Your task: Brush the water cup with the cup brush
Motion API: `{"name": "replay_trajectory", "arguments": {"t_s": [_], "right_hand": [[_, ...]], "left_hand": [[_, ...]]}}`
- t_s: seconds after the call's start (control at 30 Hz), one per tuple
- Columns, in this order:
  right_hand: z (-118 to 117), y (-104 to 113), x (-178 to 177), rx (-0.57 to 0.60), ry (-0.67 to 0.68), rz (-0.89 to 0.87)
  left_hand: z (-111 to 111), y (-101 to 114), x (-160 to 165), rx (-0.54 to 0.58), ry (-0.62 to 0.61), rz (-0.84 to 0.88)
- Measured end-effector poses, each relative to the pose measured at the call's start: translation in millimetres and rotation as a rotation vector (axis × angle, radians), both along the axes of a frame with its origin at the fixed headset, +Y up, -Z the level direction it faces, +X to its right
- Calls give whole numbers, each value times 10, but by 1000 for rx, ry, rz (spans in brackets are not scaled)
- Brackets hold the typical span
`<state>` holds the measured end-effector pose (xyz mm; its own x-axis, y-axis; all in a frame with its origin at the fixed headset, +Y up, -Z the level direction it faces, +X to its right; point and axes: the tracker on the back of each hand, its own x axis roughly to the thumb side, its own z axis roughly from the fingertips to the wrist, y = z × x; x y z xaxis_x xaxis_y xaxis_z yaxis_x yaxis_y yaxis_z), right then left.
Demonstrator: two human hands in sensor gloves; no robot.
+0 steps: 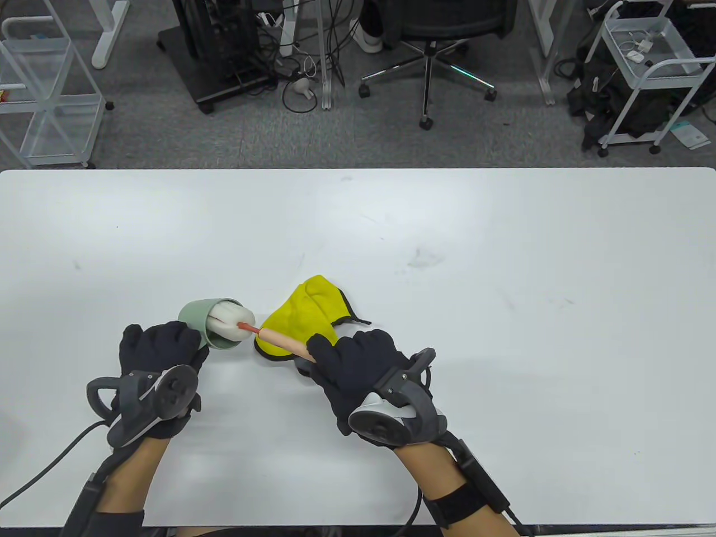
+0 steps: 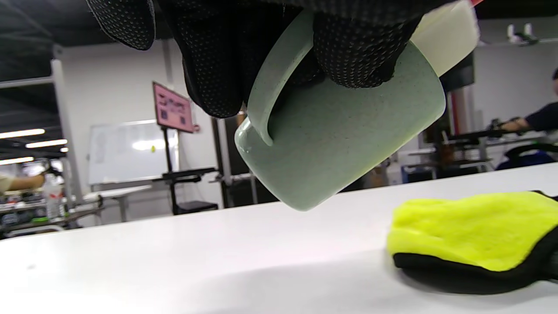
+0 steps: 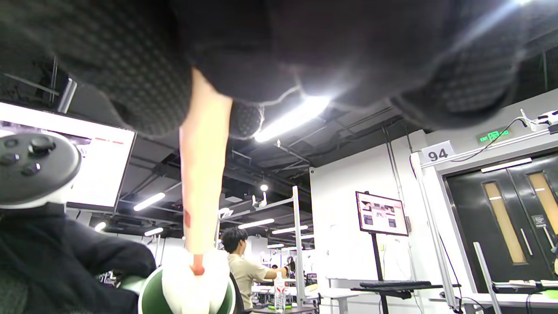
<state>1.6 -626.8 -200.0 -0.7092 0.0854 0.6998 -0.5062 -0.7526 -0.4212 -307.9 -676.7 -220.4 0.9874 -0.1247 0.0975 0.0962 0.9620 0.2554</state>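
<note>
A pale green water cup (image 1: 202,318) is tilted on its side above the table, its mouth facing right. My left hand (image 1: 162,349) grips it by the handle and wall; the left wrist view shows the cup (image 2: 344,144) lifted off the table with my fingers (image 2: 353,48) through the handle. The cup brush has a white foam head (image 1: 229,323) pushed into the cup and a wooden handle (image 1: 282,340). My right hand (image 1: 358,363) grips the handle's near end. The right wrist view shows the handle (image 3: 201,174) running down to the foam head (image 3: 194,288) in the cup.
A yellow cloth with black trim (image 1: 307,319) lies crumpled on the white table (image 1: 503,279) just behind the brush handle; it also shows in the left wrist view (image 2: 475,231). An office chair (image 1: 430,33) and wire carts (image 1: 643,67) stand beyond the far edge.
</note>
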Motion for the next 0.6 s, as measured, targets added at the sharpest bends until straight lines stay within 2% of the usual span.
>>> {"name": "replay_trajectory", "arguments": {"t_s": [0.3, 0.6], "right_hand": [[1, -98, -117, -22, 2, 74], [41, -87, -170, -30, 52, 75]], "left_hand": [[84, 10, 222, 14, -130, -50], [90, 2, 210, 31, -137, -70]]}}
